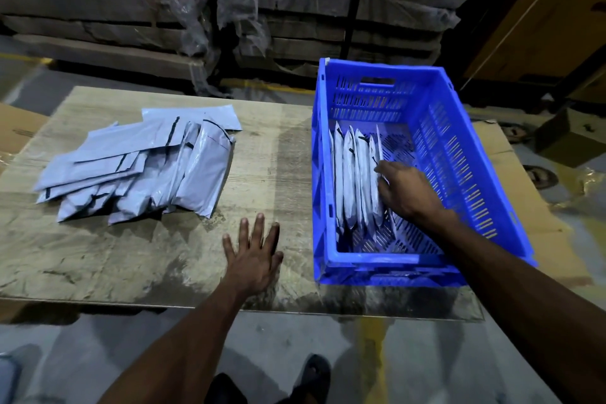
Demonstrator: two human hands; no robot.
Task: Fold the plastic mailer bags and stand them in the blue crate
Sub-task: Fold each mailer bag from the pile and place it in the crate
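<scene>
A blue slatted crate (475,154) stands on the right of a low wooden board (164,256). Several folded grey mailer bags (352,170) stand on edge in a row along the crate's left wall. My right hand (405,190) reaches down into the crate, and its fingers press against the rightmost standing bag. A loose pile of grey mailer bags (141,167) lies on the board's left half. My left hand (254,259) rests flat on the board with spread fingers, between the pile and the crate, and holds nothing.
Wrapped stacks of flat cardboard (295,3) rise behind the board. Flattened cardboard (524,174) lies under and right of the crate. Another person's sandalled feet (537,174) show at the right. My own feet (314,374) stand on the concrete floor at the board's near edge.
</scene>
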